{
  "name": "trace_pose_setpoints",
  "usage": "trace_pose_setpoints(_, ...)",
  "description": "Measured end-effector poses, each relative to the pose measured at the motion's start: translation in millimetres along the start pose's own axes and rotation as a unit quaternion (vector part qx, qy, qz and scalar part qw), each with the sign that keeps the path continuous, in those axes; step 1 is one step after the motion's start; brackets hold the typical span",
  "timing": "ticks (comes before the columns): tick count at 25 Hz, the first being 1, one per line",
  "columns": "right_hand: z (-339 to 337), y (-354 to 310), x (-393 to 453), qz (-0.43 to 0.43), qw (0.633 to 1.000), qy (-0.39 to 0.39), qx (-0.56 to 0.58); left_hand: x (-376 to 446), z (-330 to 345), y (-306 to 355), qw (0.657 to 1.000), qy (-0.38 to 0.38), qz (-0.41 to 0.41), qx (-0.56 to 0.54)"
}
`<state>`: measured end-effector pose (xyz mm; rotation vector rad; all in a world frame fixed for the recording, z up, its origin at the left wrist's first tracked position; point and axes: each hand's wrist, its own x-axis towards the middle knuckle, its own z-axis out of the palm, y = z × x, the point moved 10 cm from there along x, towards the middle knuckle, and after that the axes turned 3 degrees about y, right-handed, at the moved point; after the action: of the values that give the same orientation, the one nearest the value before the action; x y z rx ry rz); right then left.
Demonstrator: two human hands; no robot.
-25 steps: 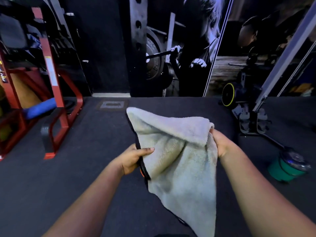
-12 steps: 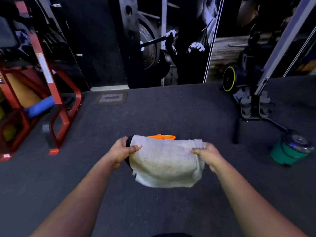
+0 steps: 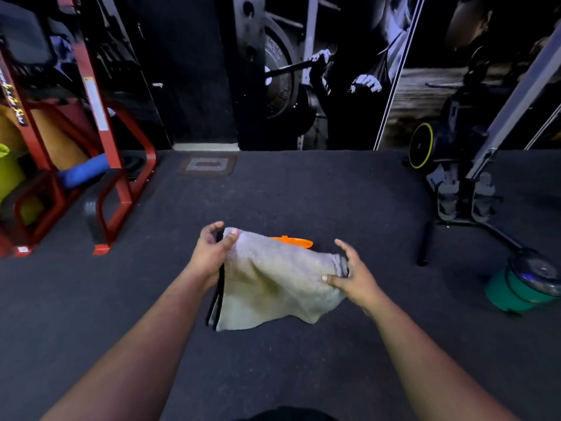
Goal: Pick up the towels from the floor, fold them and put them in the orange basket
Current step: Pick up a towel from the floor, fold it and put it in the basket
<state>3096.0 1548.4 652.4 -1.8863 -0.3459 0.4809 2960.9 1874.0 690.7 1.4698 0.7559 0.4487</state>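
A pale cream towel (image 3: 273, 281), folded over with a dark edge down its left side, hangs between my hands above the dark floor. My left hand (image 3: 212, 253) pinches its top left corner between thumb and fingers. My right hand (image 3: 352, 275) holds the right end with the thumb pressed on the cloth and the other fingers spread. Only a strip of the orange basket (image 3: 293, 240) shows behind the towel's top edge; the rest of it is hidden.
A red steel rack (image 3: 100, 147) with a blue roll (image 3: 82, 173) stands at the left. At the right are a green container (image 3: 522, 287), a black bar (image 3: 425, 243) on the floor and a machine base (image 3: 464, 196). Dark carpet stretches in front.
The towel went from hanging open and high to folded and held low over the orange basket. My right fingers have since spread and the towel's lower edge has dropped.
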Motion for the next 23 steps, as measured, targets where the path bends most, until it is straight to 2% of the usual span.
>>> trace_pose_setpoints(3,-14.3,-9.4,7.0,-0.044,0.995,0.067,0.057,4.2,-3.0,20.1,0.982,0.000,0.097,0.160)
trace_pose_setpoints(5,-15.5,-18.3,25.2,-0.049,0.992,0.082,0.082,12.2,-7.3,27.0,0.982,0.029,0.103,0.153)
trace_pose_setpoints(7,-4.7,-29.2,39.7,-0.044,0.996,0.048,0.064,25.5,-1.3,16.1,0.995,0.006,0.045,0.087)
trace_pose_setpoints(8,0.4,-30.1,49.2,-0.040,0.998,0.029,0.033,32.7,6.4,6.8,0.997,-0.035,0.009,0.061)
trace_pose_setpoints(10,10.6,-25.7,70.6,-0.042,0.994,-0.005,-0.103,49.4,20.8,-11.2,0.989,-0.129,-0.029,0.069)
trace_pose_setpoints(12,17.6,-20.7,89.3,-0.042,0.966,-0.013,-0.254,66.3,33.6,-20.9,0.968,-0.199,-0.020,0.152)
trace_pose_setpoints(13,20.3,-17.5,102.3,-0.035,0.951,-0.001,-0.307,80.9,37.9,-26.8,0.952,-0.210,-0.006,0.224)
trace_pose_setpoints(14,24.5,-14.2,112.8,-0.027,0.933,0.007,-0.359,97.2,41.6,-34.1,0.927,-0.208,0.013,0.313)
trace_pose_setpoints(16,36.4,-5.5,133.7,-0.011,0.886,-0.002,-0.464,127.6,51.1,-42.9,0.852,-0.202,0.080,0.477)
trace_pose_setpoints(19,48.9,-0.4,168.9,-0.023,0.809,0.003,-0.588,169.6,53.5,-55.5,0.759,-0.167,0.123,0.617)
trace_pose_setpoints(21,60.7,6.8,189.7,-0.036,0.782,-0.022,-0.622,189.0,57.7,-65.2,0.673,-0.161,0.151,0.706)
trace_pose_setpoints(23,74.3,22.2,209.2,-0.027,0.775,-0.079,-0.626,206.2,71.0,-83.4,0.598,-0.207,0.175,0.754)
